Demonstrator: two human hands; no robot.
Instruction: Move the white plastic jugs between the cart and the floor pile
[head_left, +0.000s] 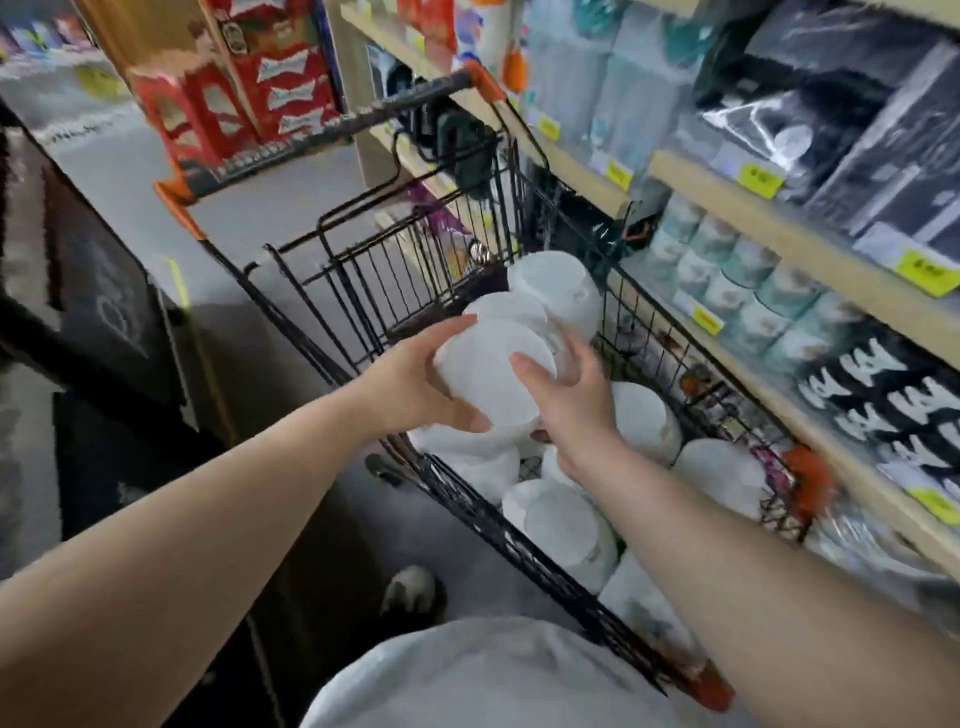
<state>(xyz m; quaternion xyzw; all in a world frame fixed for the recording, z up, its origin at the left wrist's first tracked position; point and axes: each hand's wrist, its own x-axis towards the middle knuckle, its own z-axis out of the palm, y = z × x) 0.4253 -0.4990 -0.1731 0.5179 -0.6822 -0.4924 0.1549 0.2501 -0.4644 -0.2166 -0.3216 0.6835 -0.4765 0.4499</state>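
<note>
- Above the middle of a black wire shopping cart (519, 540), a person's two bare hands hold one white paper roll pack (493, 376) between them, its round end turned up toward the camera.
- Left hand (415, 387) grips the pack's left side, fingers curled over the far rim and thumb pressed along the near lower edge.
- Right hand (576, 392) clasps the pack's right side, thumb laid across the round end and fingers wrapped behind it, out of sight.
- Held pack sits just over other white packs (563, 525) that fill the cart from its near end to its far end; two more rise just behind the held one toward the cart's far wall.
- Both bare forearms reach in from the lower corners of the view, and a pale shirt (493, 680) shows at the bottom edge.
- Cart's handle bar (332, 130), dark with orange end caps, runs across the far end; the folded child seat stands just below it.
- Wooden shelving (727, 200) runs along the cart's right side, close to its wire wall, carrying wrapped paper rolls (727, 275), dark packaged goods and yellow price tags (759, 180).
- Red boxes (249, 93) stand stacked beyond the handle at the upper left, on a grey floor (130, 171).
- One shoe (410, 592) shows on the floor just left of the cart's near end.
</note>
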